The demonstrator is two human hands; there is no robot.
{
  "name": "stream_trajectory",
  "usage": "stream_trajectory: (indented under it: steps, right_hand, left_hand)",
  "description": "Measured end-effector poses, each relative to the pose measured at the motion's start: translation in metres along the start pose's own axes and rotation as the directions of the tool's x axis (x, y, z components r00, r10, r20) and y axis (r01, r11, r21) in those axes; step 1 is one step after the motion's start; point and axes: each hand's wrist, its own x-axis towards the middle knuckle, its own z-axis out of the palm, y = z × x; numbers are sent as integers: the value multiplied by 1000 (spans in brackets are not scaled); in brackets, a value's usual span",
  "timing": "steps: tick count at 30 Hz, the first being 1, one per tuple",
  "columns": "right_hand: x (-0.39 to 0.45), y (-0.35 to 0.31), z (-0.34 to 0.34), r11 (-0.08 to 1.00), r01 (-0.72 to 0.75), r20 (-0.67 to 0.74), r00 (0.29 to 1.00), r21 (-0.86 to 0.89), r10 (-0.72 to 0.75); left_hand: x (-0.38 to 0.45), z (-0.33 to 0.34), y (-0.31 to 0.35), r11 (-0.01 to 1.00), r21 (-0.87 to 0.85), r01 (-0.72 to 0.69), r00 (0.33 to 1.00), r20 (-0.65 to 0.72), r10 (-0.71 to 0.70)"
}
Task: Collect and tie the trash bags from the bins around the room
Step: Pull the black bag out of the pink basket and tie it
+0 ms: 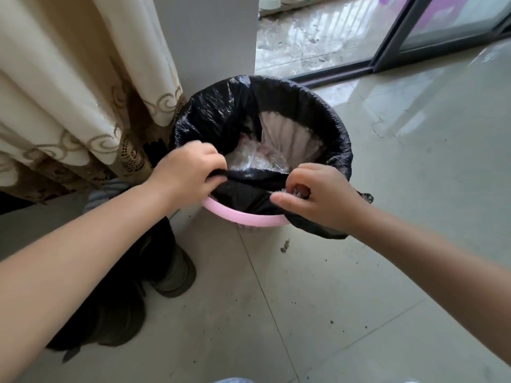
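A black trash bag [221, 111] lines a pink bin [243, 217] standing on the tiled floor. The bag's near edge is pulled off the rim, so the pink rim shows bare at the front. My left hand [185, 172] pinches that loose edge on the left. My right hand [318, 194] grips the same edge on the right. Inside the bag lie clear plastic and pale crumpled rubbish [279, 142]. The far side of the bag is still folded over the rim.
A cream patterned curtain [69, 100] hangs at the left beside a grey wall panel [210, 34]. A dark sliding-door track [331, 74] runs behind the bin. My shoe [177, 275] stands left of the bin. Crumbs of dirt [284, 246] dot the tiles.
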Motion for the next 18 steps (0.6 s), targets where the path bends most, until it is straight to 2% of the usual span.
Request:
stream_trajectory:
  steps: [1,3,4,6,8,10,12,14,16,18]
  right_hand:
    - [-1,-2,4,997,55,64,997,-48,-52]
    - [2,-7,7,977,103,346,938,-185,-33]
    - [7,-6,6,981,92,474,881,-172,1]
    - [19,-4,-3,992,89,594,804,-89,-19]
    - [27,3,-17,996,36,642,766,-79,23]
    - [32,11,-34,988,-70,689,711,-134,144]
    - [35,21,-52,957,-209,721,629,-203,290]
    - [38,34,-63,907,-293,692,587,-301,420]
    - [38,46,-70,844,-319,646,544,-431,535]
    - [36,58,-74,790,-387,580,537,-476,612]
  left_hand:
    - [-2,-1,0,1000,-3,20,999,-49,-20]
    - [-3,-3,6,993,5,114,992,-62,-113]
    - [-3,-4,9,987,37,158,986,-55,-156]
    - [-2,-6,10,977,33,208,978,-40,-207]
    - [-3,-7,8,969,-79,234,972,-5,-235]
    - [-6,-14,11,966,-109,234,969,101,-224]
    - [-6,-22,19,968,-64,244,938,269,-218]
    - [-2,-28,24,980,69,185,890,411,-197]
    - [3,-32,24,968,225,114,901,387,-196]
    - [9,-35,18,933,325,157,938,247,-244]
